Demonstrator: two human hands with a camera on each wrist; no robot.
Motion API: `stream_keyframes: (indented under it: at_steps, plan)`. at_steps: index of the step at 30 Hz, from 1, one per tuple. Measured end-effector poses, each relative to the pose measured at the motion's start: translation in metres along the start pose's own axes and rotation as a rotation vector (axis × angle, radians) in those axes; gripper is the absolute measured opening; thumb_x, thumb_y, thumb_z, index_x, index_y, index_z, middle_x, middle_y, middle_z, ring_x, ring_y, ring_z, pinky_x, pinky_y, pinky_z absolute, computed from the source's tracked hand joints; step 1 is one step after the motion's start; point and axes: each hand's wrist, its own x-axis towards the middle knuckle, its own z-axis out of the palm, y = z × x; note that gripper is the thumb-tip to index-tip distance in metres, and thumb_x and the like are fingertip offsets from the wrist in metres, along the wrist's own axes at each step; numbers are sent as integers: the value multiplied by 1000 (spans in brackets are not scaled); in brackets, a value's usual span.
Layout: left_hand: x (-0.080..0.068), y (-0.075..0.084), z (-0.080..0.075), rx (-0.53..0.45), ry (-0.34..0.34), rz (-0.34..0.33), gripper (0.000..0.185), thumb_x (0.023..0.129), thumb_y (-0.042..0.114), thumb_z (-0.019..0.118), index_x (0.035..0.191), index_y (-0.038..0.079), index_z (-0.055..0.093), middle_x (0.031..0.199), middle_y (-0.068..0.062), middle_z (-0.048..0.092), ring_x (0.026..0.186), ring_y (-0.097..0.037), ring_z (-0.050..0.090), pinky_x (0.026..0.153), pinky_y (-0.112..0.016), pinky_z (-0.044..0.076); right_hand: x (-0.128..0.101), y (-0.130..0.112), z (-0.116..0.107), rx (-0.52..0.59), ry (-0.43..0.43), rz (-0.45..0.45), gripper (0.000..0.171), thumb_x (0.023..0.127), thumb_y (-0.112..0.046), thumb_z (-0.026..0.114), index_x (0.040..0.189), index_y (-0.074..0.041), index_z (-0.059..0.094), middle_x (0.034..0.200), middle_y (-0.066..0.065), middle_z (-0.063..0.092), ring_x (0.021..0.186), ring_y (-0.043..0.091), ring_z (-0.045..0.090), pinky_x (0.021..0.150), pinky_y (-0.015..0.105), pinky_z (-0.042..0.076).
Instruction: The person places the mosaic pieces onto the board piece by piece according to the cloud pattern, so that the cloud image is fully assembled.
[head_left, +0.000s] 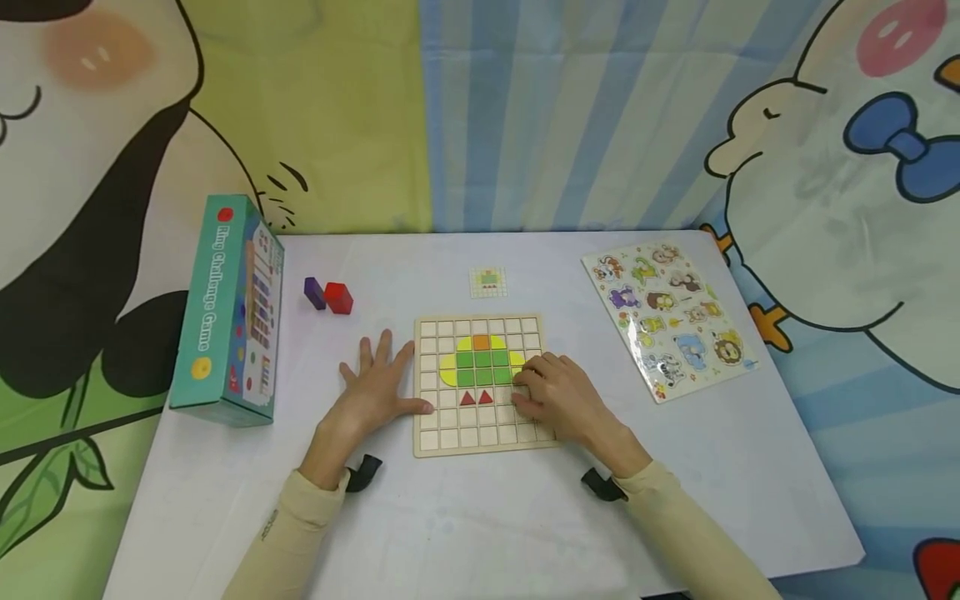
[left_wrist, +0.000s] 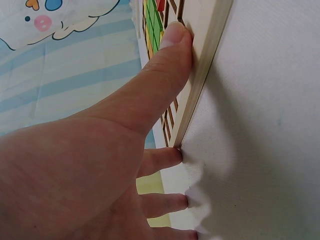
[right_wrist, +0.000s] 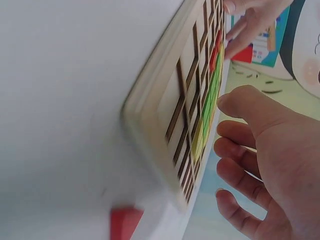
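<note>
A square wooden grid board (head_left: 442, 437) lies on the white table. Set in its cells are several green squares (head_left: 482, 367), an orange square (head_left: 481, 342), yellow curved pieces (head_left: 447, 371) and two red triangles (head_left: 486, 397). My left hand (head_left: 375, 392) is spread flat, its thumb (left_wrist: 175, 37) on the board's left edge and its other fingers on the table. Over the board's right side hovers my right hand (head_left: 566, 400), fingers loosely bent by the yellow pieces. The right wrist view shows nothing held between its thumb (right_wrist: 245, 102) and fingers.
A small pattern card (head_left: 488, 282) lies beyond the board. To the left are a purple block (head_left: 314, 293), a red block (head_left: 338, 298) and a green game box (head_left: 225, 333). An animal picture board (head_left: 671, 321) lies at right. One red piece (right_wrist: 125, 222) sits beside the board.
</note>
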Motion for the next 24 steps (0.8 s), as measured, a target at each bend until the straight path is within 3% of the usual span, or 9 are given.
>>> stream_keyframes:
  at_steps: [11, 24]
  plan:
    - [0, 0, -1, -11, -10, -3, 113, 74, 51, 87, 161, 8, 27, 167, -31, 2, 149, -63, -4, 103, -89, 3, -35, 23, -14, -52, 78, 52, 23, 80, -25, 85, 96, -10, 77, 94, 3, 71, 82, 20, 63, 68, 35, 50]
    - [1, -3, -1, -25, -20, 7, 114, 75, 51, 86, 161, 8, 25, 167, -31, 1, 149, -63, -6, 102, -89, 2, -84, 37, -27, -114, 121, 120, 29, 73, -27, 90, 91, -8, 77, 92, 6, 72, 80, 23, 65, 68, 38, 52]
